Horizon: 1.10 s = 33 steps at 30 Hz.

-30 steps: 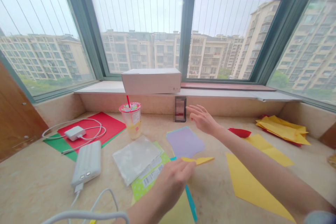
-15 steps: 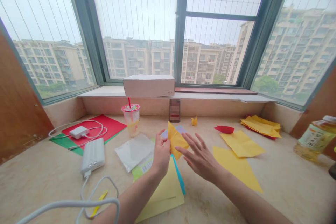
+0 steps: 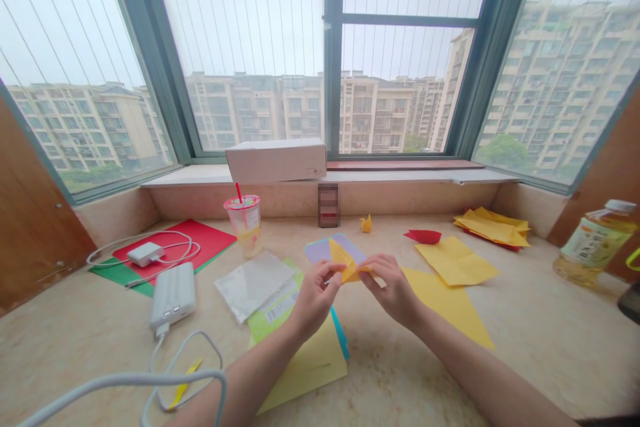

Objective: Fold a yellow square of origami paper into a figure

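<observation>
Here, your left hand (image 3: pixel 313 293) and right hand (image 3: pixel 395 290) each pinched one end of the small folded yellow paper piece (image 3: pixel 345 265), lifted just in front of the lilac paper sheet (image 3: pixel 317 251), apparently to keep its fold taut.

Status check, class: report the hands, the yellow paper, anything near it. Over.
Left hand and right hand both pinching yellow paper. Paper held above table. Purple sheet lies just beyond. Over.
</observation>
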### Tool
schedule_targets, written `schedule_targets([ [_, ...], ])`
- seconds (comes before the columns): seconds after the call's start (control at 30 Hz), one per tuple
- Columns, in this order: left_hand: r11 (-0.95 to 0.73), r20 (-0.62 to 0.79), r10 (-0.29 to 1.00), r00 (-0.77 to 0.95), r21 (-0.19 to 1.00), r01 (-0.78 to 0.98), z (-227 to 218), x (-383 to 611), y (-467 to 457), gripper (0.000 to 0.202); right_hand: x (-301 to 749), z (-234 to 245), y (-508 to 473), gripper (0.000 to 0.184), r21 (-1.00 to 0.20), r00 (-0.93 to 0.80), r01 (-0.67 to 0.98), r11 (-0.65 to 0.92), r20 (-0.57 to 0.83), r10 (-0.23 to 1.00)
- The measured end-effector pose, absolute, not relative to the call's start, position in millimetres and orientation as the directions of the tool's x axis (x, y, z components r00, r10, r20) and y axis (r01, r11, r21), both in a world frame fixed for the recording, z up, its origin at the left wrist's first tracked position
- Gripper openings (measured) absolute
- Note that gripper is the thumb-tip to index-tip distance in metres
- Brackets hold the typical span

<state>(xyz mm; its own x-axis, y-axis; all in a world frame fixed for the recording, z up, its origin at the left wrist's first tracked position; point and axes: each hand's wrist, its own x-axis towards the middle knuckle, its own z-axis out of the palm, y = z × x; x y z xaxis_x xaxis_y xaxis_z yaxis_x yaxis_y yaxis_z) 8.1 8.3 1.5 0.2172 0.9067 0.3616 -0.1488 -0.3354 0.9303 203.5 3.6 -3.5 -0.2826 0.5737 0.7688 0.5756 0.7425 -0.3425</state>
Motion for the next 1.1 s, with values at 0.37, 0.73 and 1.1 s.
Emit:
schedule_targets([
  [0.37, -0.441, 0.476, 0.837, 0.269, 0.879, -0.182, -5.9, 16.7, 4.3, 0.021, 200.1, 1.9, 2.3, 0.02, -0.914, -0.084, 0.029, 0.404, 0.4, 0.913],
  [0.73, -0.007, 0.098, 0.937, 0.334, 0.965, -0.262, 4.6, 21.4, -3.6, 0.065, 196.0, 4.8, -1.4, 0.041, -0.906, -0.042, -0.08, 0.415, 0.419, 0.907],
  [1.1, -0.072, 0.144, 0.941, 0.307, 0.969, -0.237, 1.9, 22.7, -4.9, 0.044, 201.8, 9.3, -1.6, 0.026, -0.938, -0.047, 0.071, 0.34, 0.338, 0.94],
])
